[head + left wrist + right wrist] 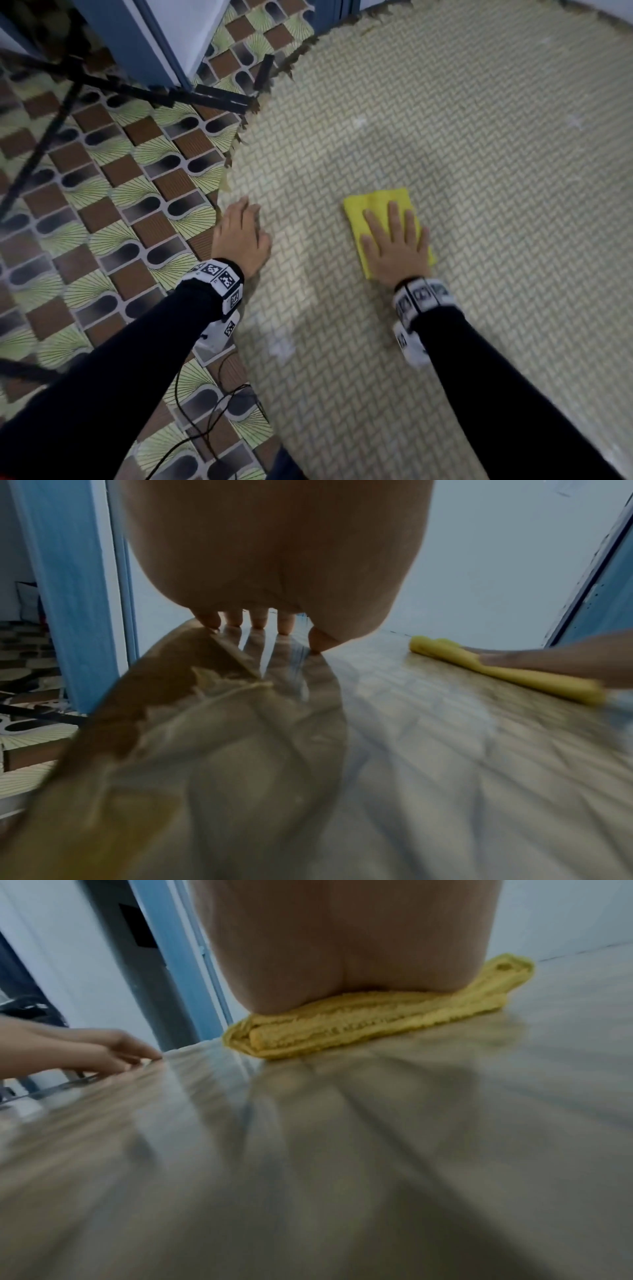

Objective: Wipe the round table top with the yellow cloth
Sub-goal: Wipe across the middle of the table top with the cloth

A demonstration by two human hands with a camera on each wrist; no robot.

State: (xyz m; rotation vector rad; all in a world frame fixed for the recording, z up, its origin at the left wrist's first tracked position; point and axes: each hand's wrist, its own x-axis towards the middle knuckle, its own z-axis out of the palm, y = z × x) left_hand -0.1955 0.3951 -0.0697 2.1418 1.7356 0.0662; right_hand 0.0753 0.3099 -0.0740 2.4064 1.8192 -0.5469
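Yellow cloth [376, 209] being pressed flat under right hand [397, 246], fingers spread; left hand [239, 236] resting open at round table top [479, 171] edge; most still looking unwiped.

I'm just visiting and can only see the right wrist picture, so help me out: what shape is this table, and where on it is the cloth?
Observer: The table top is round; the yellow cloth lies toward its left half.
Operator: Are the fingers curled round it?
Observer: No, the right hand presses it flat, fingers spread.
Operator: And the other hand?
Observer: The left hand rests at the table's frayed left edge, holding nothing.
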